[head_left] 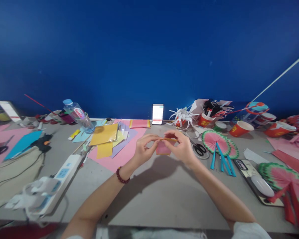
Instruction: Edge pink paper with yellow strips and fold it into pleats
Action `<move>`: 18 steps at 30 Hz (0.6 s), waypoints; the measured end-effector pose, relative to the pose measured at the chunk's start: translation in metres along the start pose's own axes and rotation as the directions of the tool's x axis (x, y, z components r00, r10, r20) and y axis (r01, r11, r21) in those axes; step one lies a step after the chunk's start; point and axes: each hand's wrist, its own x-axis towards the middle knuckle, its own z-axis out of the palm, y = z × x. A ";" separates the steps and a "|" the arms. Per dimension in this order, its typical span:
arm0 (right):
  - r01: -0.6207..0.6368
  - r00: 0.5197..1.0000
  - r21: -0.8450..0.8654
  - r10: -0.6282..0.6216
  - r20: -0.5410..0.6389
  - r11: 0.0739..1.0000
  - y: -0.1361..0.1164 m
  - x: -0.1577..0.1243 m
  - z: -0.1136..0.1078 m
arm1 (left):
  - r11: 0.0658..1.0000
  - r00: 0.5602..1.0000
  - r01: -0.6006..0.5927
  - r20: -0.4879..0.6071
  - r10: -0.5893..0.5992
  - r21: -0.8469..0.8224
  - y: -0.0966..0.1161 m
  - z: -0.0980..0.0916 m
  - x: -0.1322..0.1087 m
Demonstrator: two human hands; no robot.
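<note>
A small sheet of pink paper (163,148) with yellow edges is pinched along its top between both hands, above the grey table (161,196). My left hand (146,147) grips its upper left corner with thumb and fingers. At the upper right, my right hand (179,146) holds the same edge, thumb in front. The two thumbs nearly meet. Behind the hands lies another pink piece with yellow edges (140,123). A lit phone (157,114) stands upright against the blue wall, its screen blurred.
Left are stacked coloured papers (103,134), a tilted water bottle (78,114) and a white power strip (62,182). Right are scissors (199,150), watermelon-patterned paper fans (216,142), red paper cups (241,128), and a white mouse (262,186) on a phone (246,172).
</note>
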 end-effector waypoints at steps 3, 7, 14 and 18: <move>0.020 0.999 0.051 -0.022 0.044 0.999 0.000 0.000 -0.001 | 1.000 1.000 0.000 0.005 0.000 -0.008 0.002 0.000 0.000; 0.039 0.999 0.075 -0.039 -0.009 0.996 0.004 0.001 -0.001 | 0.987 0.990 0.138 0.042 -0.134 -0.086 -0.002 0.002 0.000; -0.057 0.998 0.220 0.056 0.009 0.974 0.014 0.005 -0.002 | 0.962 0.965 0.232 0.159 -0.209 -0.144 -0.016 0.005 -0.001; -0.119 0.992 0.265 0.106 0.066 0.957 0.015 0.008 -0.003 | 0.975 0.972 0.201 0.139 -0.187 -0.097 -0.014 0.005 -0.001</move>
